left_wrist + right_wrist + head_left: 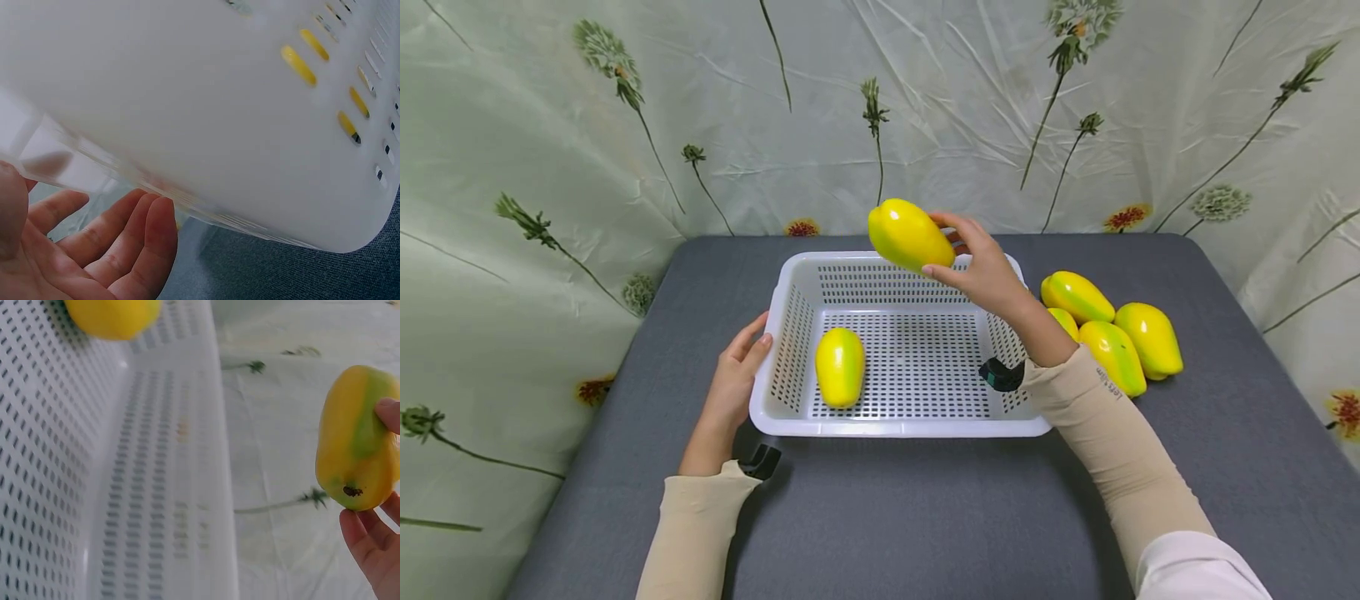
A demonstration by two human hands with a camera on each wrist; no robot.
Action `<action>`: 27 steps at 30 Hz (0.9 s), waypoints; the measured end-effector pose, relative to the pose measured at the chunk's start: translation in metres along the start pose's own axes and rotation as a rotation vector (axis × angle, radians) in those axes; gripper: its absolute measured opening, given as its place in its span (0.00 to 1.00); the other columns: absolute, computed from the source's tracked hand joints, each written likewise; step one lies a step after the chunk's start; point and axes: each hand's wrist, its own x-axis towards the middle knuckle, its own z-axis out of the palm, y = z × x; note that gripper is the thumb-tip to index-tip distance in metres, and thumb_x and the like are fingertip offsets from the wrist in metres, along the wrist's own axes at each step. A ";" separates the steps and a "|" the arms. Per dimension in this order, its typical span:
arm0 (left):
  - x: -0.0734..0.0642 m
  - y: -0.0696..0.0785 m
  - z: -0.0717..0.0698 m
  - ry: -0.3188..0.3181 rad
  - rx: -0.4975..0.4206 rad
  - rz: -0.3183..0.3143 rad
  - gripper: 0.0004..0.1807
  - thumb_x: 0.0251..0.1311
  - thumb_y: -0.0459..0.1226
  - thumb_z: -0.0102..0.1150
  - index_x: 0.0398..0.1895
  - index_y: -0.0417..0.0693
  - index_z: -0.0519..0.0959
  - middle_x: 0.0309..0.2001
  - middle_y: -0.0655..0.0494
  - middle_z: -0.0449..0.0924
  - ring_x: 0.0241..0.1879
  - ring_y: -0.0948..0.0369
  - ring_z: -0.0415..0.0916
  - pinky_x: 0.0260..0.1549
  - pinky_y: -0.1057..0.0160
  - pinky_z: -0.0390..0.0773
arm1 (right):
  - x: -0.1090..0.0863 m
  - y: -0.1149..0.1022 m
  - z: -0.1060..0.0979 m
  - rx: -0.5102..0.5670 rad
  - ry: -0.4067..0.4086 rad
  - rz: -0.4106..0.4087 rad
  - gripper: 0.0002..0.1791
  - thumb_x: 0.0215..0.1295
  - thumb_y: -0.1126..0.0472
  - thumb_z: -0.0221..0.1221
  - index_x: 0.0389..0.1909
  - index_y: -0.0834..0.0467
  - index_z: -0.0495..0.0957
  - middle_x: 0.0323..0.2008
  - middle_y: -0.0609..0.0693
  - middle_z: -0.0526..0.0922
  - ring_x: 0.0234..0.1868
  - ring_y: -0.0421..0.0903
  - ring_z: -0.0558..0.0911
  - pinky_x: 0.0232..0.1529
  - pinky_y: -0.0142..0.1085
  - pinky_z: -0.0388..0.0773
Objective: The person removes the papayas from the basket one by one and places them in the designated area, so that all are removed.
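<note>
My right hand (988,271) holds a yellow papaya (910,235) with green streaks above the back of a white perforated plastic basket (902,427). Thumb and fingers grip it near one end; a dark stem scar shows on the papaya (353,437) in the right wrist view. A second papaya (840,367) lies lengthwise inside the basket, left of its middle. At the basket's left side is my left hand (735,375), its loosely bent fingertips touching the outer rim. In the left wrist view the fingers (159,234) sit along the rim's edge.
Right of the basket several more papayas (1112,354) lie grouped on the grey tabletop (925,517), one partly hidden by my right forearm. A pale curtain (940,100) with a flower print hangs behind the table. Dark wrist straps show on both arms.
</note>
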 end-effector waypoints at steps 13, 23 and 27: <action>-0.001 0.001 0.001 0.000 -0.007 -0.001 0.27 0.64 0.47 0.47 0.66 0.58 0.60 0.54 0.42 0.66 0.40 0.56 0.76 0.31 0.57 0.78 | -0.023 0.004 -0.072 -0.078 0.293 0.122 0.33 0.54 0.68 0.60 0.62 0.61 0.61 0.56 0.56 0.63 0.47 0.47 0.66 0.46 0.29 0.62; -0.001 0.002 0.000 -0.006 -0.015 0.003 0.27 0.64 0.46 0.47 0.66 0.56 0.59 0.52 0.41 0.67 0.38 0.57 0.76 0.30 0.58 0.78 | -0.046 0.046 -0.122 -0.121 0.402 0.410 0.34 0.59 0.57 0.58 0.65 0.52 0.57 0.58 0.54 0.62 0.45 0.39 0.65 0.47 0.34 0.63; 0.000 0.001 0.000 -0.008 -0.016 -0.004 0.26 0.65 0.44 0.46 0.66 0.54 0.59 0.52 0.41 0.67 0.38 0.58 0.76 0.30 0.59 0.79 | -0.057 0.065 -0.137 -0.126 0.377 0.571 0.35 0.61 0.51 0.55 0.67 0.49 0.52 0.61 0.54 0.58 0.50 0.45 0.65 0.50 0.40 0.63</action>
